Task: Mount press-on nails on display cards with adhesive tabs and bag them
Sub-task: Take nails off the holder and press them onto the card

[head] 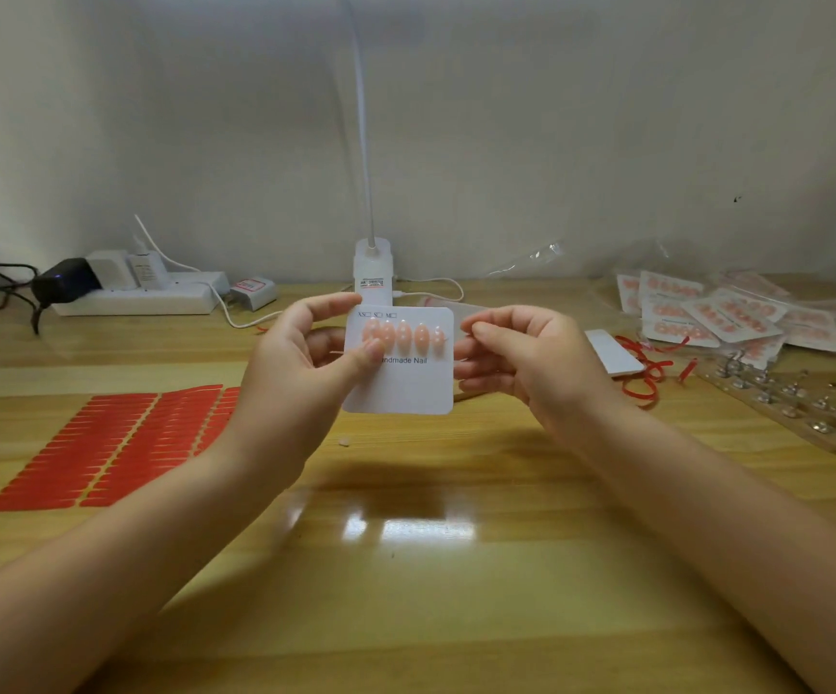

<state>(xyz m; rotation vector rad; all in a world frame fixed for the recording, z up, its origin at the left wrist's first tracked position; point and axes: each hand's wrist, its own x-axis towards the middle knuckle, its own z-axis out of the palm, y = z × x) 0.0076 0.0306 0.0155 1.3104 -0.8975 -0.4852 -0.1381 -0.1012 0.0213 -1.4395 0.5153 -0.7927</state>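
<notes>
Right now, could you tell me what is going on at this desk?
A person is holding a white display card above the wooden desk. The left hand grips its left edge, thumb on the front. Five pink nails sit in a row on it. The right hand is curled beside its right edge. Red adhesive tabs lie left, bagged cards right.

One camera only, worn on person's head. Looks forward and down over wooden desk (406, 568). Both forearms reach in from bottom corners. Hands sit near middle of picture, quite close to camera. White wall (556, 117) fills top half, straight ahead. Wide lens bends desk edges. No second view to share with.
</notes>
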